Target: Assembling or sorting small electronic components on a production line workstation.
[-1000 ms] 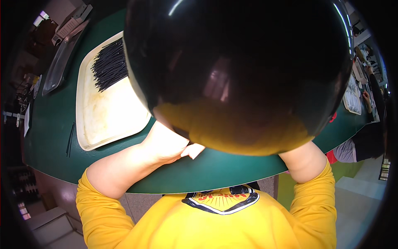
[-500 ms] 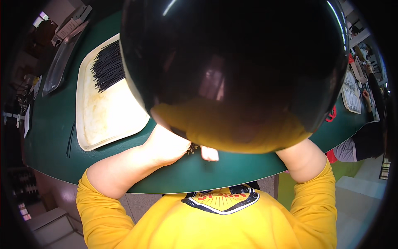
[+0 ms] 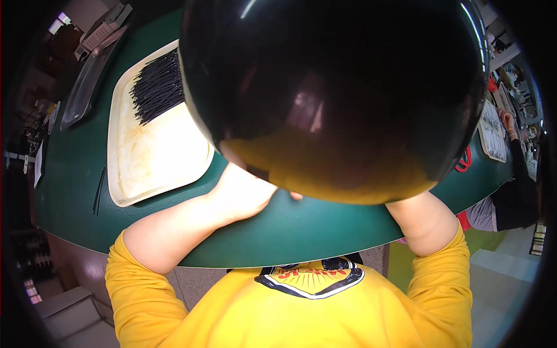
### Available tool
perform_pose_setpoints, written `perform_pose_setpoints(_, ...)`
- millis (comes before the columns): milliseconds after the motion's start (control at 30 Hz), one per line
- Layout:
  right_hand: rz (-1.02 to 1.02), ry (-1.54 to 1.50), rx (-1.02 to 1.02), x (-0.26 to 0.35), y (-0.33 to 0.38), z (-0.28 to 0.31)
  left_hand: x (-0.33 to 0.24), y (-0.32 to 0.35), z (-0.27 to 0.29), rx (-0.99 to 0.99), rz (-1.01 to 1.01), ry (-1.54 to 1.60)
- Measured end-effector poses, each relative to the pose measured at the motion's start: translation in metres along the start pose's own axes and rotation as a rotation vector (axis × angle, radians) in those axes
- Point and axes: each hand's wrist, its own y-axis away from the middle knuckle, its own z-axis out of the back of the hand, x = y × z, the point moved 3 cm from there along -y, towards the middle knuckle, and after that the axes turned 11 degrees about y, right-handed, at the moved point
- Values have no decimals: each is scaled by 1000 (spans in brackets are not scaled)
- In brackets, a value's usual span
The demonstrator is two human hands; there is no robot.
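My left hand (image 3: pixel 246 194) rests low over the green table (image 3: pixel 290 238), brightly lit, its fingers mostly hidden behind a large glossy black dome (image 3: pixel 336 98). A single fingertip (image 3: pixel 296 196) shows just below the dome's rim; whose hand it belongs to is unclear. My right hand (image 3: pixel 408 204) goes under the dome at its lower right, with only the wrist side showing. Whatever the hands hold is covered. Left of the dome, a cream tray (image 3: pixel 136 162) bears a pile of thin black rods or tubes (image 3: pixel 155 87) at its far end.
A few loose black strands (image 3: pixel 99 191) lie left of the tray. Beyond them are a clear plastic tray (image 3: pixel 84 90) and a beige device with buttons (image 3: pixel 101 32). On the right are red loops (image 3: pixel 464 159), a tray of pale parts (image 3: pixel 492 132) and another person's hand (image 3: pixel 507 120).
My left hand has shifted slightly away from me, and the thin dark ends seen beside it before are now hidden. Less of the fingertip shows. The other person's hand has moved.
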Motion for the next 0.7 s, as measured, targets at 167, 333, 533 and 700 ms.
perform_pose_setpoints(167, -110, 156, 16, 12, -4, -25, 1, 3, -16, 252, 122, 442)
perform_pose_setpoints(333, 2, -172, 102, -11, -5, 5, 4, 5, -10, -62, 223, 836)
perform_pose_setpoints(533, -219, -186, -274, 4, -4, -3, 8, 3, -6, 237, 5, 973)
perform_pose_setpoints(700, -66, -127, -26, 12, -3, -6, -5, 3, -14, 132, 142, 1050)
